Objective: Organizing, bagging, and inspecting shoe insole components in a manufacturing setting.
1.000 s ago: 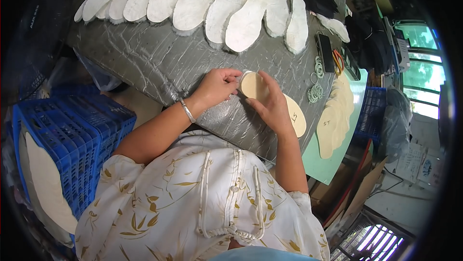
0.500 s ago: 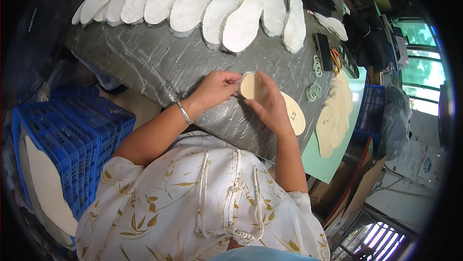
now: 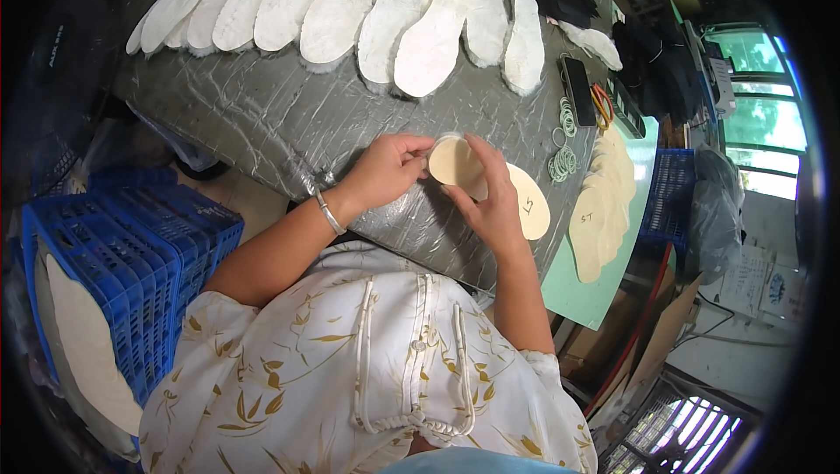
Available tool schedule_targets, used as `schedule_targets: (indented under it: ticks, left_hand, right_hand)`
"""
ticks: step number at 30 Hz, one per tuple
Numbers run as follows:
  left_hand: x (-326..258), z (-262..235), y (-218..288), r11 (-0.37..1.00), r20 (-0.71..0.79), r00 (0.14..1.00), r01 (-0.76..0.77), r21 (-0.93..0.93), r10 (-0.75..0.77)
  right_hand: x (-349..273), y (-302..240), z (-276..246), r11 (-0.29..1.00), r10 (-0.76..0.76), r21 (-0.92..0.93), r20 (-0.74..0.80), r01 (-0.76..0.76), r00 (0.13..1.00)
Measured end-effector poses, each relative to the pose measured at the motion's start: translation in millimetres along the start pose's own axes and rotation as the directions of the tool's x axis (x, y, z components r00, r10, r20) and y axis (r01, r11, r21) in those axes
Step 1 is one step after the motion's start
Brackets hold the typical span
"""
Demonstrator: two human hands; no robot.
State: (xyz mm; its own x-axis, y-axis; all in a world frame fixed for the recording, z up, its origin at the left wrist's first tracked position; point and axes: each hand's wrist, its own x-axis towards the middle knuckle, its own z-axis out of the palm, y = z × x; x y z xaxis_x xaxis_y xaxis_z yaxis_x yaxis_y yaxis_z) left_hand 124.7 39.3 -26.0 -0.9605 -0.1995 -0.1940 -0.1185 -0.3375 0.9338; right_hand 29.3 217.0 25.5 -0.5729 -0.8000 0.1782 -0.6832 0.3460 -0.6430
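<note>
A cream insole lies over the near part of the dark, plastic-covered table, its rounded end between my hands and its wide, pen-marked end at lower right. My right hand spans the narrower middle, thumb on the near edge and fingers on the far edge. At the left rim of the rounded end, my left hand pinches with thumb and forefinger; its fingertips meet the edge, and a pale rim shows there. What lies under the insole is hidden.
White fleece-edged insoles are spread along the table's far side. To the right lie green rubber bands, a black phone and stacked cream insoles on a green board. Blue crates stand at lower left.
The view has shifted slightly, moving the whole scene a little. Both hands keep nearly the same hold on the insole.
</note>
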Motion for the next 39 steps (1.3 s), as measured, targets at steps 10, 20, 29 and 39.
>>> schedule_targets:
  ticks: [10, 20, 29, 39]
  left_hand:
    - [-14.9, 6.9, 22.5, 0.929, 0.064, 0.941, -0.339, 0.15, 0.333]
    - [-19.4, 38.4, 37.9, 0.926, 0.274, 0.885, -0.346, -0.151, 0.376]
    - [-17.7, 45.2, 68.0, 0.988, 0.248, 0.958, -0.154, 0.022, 0.144]
    - [-12.9, -10.0, 55.8, 0.88, 0.313, 0.855, -0.286, -0.379, 0.413]
  right_hand:
    - [-5.6, -14.0, -7.8, 0.989, -0.119, -0.099, -0.112, 0.108, 0.987]
    - [-10.0, -46.1, -27.0, 0.971, -0.234, -0.116, -0.307, 0.208, 0.923]
    - [-6.4, -59.2, -45.9, 0.956, -0.269, -0.204, -0.32, 0.211, 0.908]
    - [-47.2, -16.7, -62.2, 0.998, 0.005, 0.066, -0.396, 0.023, 0.918]
